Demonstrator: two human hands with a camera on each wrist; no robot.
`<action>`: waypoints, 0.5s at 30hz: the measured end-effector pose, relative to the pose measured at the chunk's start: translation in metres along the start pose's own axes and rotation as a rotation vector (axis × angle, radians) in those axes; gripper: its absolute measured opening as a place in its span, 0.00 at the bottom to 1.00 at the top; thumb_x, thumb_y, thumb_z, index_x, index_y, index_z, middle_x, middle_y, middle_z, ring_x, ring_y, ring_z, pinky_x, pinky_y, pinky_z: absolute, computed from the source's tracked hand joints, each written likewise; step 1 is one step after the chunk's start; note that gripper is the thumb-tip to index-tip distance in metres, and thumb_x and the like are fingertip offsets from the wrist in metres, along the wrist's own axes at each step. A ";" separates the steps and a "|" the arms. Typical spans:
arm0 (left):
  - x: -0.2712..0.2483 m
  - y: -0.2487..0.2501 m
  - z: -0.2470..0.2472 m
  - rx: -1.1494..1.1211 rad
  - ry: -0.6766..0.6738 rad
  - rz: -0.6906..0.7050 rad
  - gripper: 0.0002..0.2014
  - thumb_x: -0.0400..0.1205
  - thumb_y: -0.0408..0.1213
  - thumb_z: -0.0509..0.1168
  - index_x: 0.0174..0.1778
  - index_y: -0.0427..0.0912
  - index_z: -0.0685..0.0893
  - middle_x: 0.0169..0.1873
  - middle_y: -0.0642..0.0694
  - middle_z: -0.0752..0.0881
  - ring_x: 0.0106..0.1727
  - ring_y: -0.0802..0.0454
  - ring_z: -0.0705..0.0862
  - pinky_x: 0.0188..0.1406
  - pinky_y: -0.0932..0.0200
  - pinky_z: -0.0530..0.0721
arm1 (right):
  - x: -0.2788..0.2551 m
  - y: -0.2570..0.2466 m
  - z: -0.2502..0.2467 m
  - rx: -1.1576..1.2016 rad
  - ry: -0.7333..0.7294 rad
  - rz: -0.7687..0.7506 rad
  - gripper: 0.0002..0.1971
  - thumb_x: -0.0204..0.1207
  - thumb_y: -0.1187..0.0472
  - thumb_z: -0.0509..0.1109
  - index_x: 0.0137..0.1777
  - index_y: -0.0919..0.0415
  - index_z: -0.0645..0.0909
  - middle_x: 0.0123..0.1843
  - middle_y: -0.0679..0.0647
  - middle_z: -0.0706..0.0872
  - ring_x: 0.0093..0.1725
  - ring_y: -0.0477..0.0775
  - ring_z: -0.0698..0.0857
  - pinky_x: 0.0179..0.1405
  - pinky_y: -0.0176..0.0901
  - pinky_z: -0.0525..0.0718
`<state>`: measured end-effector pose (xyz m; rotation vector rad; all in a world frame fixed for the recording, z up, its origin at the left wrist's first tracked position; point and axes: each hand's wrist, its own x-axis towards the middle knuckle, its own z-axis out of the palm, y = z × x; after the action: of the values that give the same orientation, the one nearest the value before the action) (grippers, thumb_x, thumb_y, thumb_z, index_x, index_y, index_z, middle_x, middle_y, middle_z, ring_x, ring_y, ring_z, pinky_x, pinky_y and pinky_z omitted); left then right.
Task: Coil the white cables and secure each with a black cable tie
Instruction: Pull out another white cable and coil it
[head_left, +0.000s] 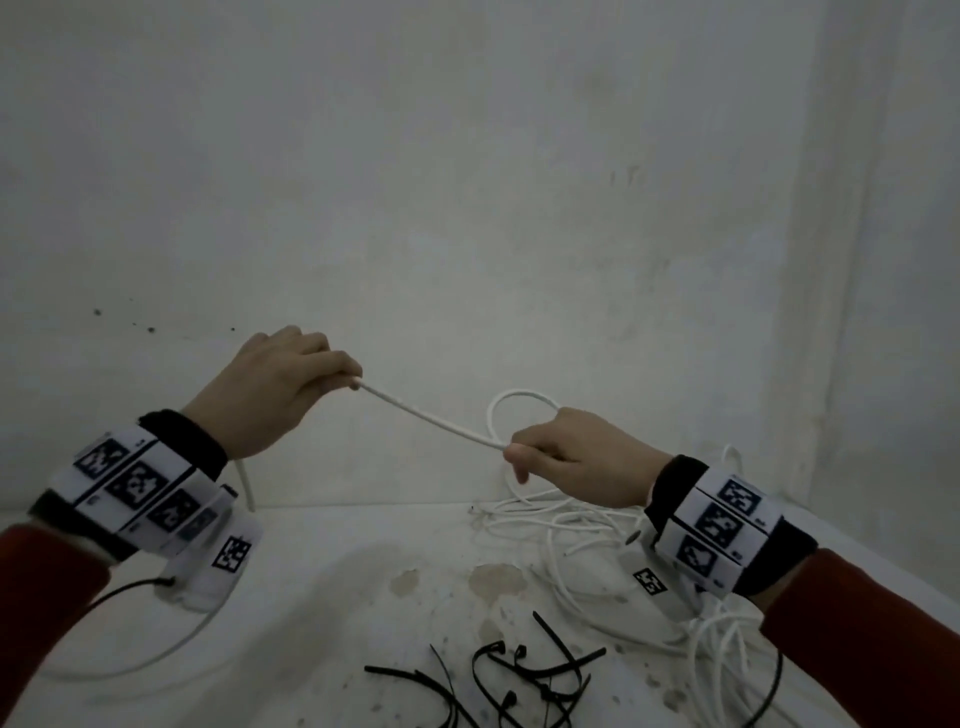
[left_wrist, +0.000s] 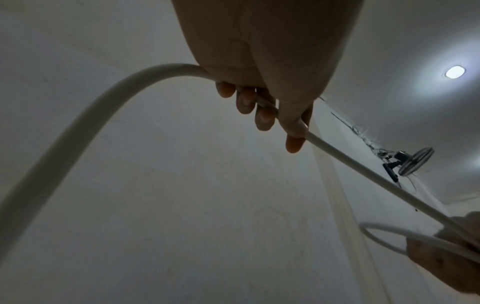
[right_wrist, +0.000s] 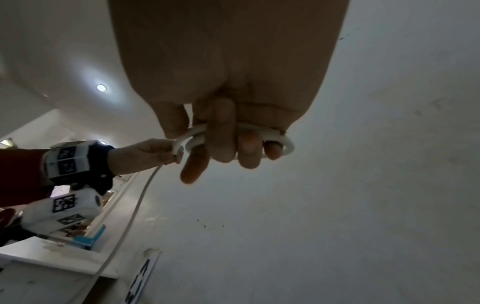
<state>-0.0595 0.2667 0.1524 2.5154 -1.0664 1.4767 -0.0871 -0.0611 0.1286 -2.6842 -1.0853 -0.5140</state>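
A white cable (head_left: 431, 418) stretches taut between my two raised hands. My left hand (head_left: 291, 384) grips it at the upper left, fingers curled round it (left_wrist: 262, 107); the slack drops below that hand toward the table. My right hand (head_left: 566, 457) holds the other part together with a small loop (head_left: 519, 402) that stands up behind the knuckles; in the right wrist view the loop (right_wrist: 283, 142) runs under the curled fingers. Several black cable ties (head_left: 514, 675) lie loose on the white table (head_left: 322, 613) in front of me.
A tangle of more white cable (head_left: 597, 551) lies on the table under my right wrist. A thin black wire (head_left: 119, 590) hangs from the left wrist unit. The white wall (head_left: 467, 208) stands close behind. Brown stains (head_left: 493, 579) mark the tabletop.
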 end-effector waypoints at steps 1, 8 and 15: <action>0.002 -0.001 -0.002 0.013 0.012 -0.016 0.21 0.83 0.53 0.50 0.48 0.47 0.86 0.33 0.51 0.78 0.35 0.53 0.69 0.33 0.56 0.65 | -0.001 -0.002 0.000 0.043 0.022 -0.008 0.19 0.86 0.46 0.56 0.37 0.50 0.79 0.22 0.41 0.75 0.26 0.43 0.74 0.30 0.38 0.66; 0.011 -0.007 0.003 -0.124 0.002 -0.189 0.23 0.82 0.53 0.49 0.47 0.43 0.85 0.33 0.49 0.76 0.35 0.48 0.75 0.35 0.53 0.73 | -0.013 -0.009 -0.008 1.024 0.168 -0.056 0.15 0.81 0.51 0.64 0.42 0.62 0.83 0.24 0.44 0.67 0.23 0.44 0.63 0.24 0.33 0.65; 0.011 0.023 0.038 -0.306 -0.046 -0.275 0.21 0.82 0.58 0.43 0.62 0.61 0.77 0.45 0.45 0.86 0.44 0.44 0.84 0.44 0.42 0.83 | 0.003 -0.017 -0.014 1.716 0.315 -0.214 0.15 0.83 0.53 0.58 0.45 0.59 0.84 0.22 0.45 0.71 0.26 0.47 0.71 0.41 0.39 0.76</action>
<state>-0.0403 0.2296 0.1334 2.3719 -0.8345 1.0973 -0.1006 -0.0519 0.1436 -0.9622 -0.9420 0.0655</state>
